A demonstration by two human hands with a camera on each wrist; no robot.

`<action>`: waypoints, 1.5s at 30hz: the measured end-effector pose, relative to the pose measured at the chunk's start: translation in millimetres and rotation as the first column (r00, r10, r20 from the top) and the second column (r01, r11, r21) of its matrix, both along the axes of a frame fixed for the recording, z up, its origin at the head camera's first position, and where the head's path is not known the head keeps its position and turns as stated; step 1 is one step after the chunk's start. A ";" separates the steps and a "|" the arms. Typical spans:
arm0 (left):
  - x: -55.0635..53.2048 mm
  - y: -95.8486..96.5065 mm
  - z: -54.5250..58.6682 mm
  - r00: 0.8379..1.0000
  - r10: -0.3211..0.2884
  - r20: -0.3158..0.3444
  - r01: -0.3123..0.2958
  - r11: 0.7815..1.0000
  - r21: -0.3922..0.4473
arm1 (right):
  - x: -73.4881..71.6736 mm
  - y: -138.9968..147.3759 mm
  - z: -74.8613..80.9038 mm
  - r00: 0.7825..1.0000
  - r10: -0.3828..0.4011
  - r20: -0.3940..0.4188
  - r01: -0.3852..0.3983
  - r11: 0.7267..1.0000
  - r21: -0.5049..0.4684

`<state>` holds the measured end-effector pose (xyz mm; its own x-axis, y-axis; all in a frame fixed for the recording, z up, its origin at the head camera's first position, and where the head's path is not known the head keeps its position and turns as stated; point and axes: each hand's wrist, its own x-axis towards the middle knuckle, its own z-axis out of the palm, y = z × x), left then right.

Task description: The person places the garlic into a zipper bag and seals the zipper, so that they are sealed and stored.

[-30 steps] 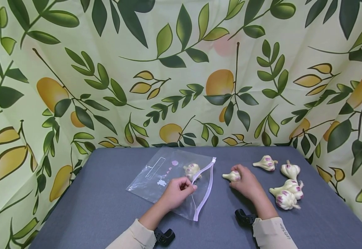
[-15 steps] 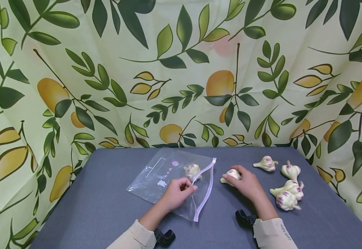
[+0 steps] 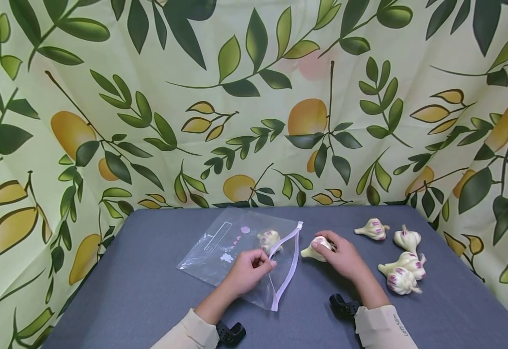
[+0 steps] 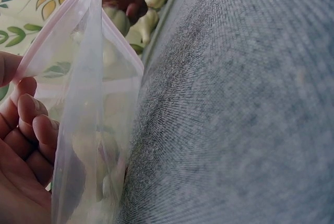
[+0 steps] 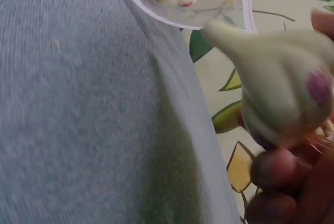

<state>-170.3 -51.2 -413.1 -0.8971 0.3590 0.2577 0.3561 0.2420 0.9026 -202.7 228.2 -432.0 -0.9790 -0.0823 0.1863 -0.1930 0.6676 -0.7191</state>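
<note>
A clear zip bag (image 3: 210, 242) with a pale pink zip edge lies on the table, its mouth spread towards the right. Inside, near the mouth, sits one garlic bulb (image 3: 269, 239). My left hand (image 3: 247, 271) pinches the near lip of the bag between thumb and finger, lifting it, as the left wrist view also shows. Just right of the mouth, my right hand (image 3: 341, 253) grips a second garlic bulb (image 5: 284, 80), its stem pointing left at the bag. In the right wrist view the fingers (image 5: 276, 169) curl under this white bulb with purple streaks.
Several more garlic bulbs (image 3: 404, 271) lie at the right of the grey table (image 3: 149, 291), one garlic bulb (image 3: 373, 229) a little apart towards the back. A leaf-and-fruit patterned cloth (image 3: 254, 106) hangs behind and at both sides.
My right hand has tilted the garlic bulb and brought it left, its stem now close to the bag's mouth. The left hand and bag have stayed in place.
</note>
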 end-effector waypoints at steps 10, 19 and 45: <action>0.8 -0.5 -1.1 1.000 -0.002 0.017 0.002 1.000 0.003 | 3.6 -12.6 -1.9 0.968 0.245 0.050 -0.225 0.941 -0.251; 1.8 -0.1 -0.3 1.000 -0.001 0.024 0.001 1.000 0.012 | 4.6 -25.6 -0.3 0.960 0.257 0.111 -0.228 0.947 -0.225; -13.4 2.4 -24.7 1.000 0.019 -0.011 -0.019 1.000 -0.023 | 9.3 -69.3 -7.7 0.997 -0.049 -0.054 0.046 0.997 -0.060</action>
